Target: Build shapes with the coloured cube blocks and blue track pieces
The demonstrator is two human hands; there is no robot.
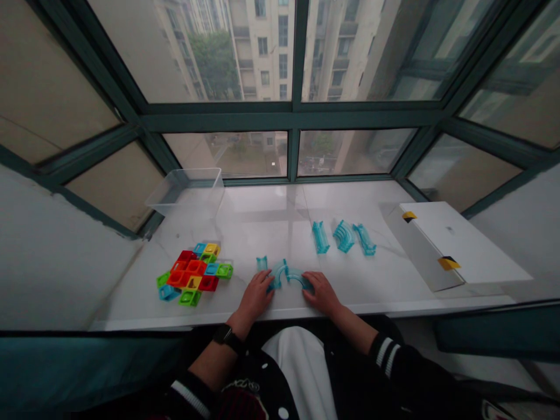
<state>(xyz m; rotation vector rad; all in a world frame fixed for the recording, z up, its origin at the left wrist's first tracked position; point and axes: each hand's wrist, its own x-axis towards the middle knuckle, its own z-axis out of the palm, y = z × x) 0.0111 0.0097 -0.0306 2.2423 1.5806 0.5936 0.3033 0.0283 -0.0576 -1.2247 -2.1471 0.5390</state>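
Observation:
On the white sill, my left hand (258, 291) grips the near end of a curved, translucent blue track piece (278, 272). My right hand (321, 291) has its fingers closed on the right end of a second curved blue track piece (296, 276). The two pieces come together between my hands; whether they are joined I cannot tell. Just beyond my left fingers stands another blue track piece (261, 263), partly hidden by the hand. Farther off to the right lie a straight blue piece (321, 237), a curved one (343, 236) and one more (364, 240).
Colourful hollow blocks (192, 273) lie clustered on the left. A clear plastic bin (186, 195) stands at the back left, by the window. On the right is a white box (455, 245) with yellow-and-black tabs. The sill's front edge (363, 309) runs close to my wrists.

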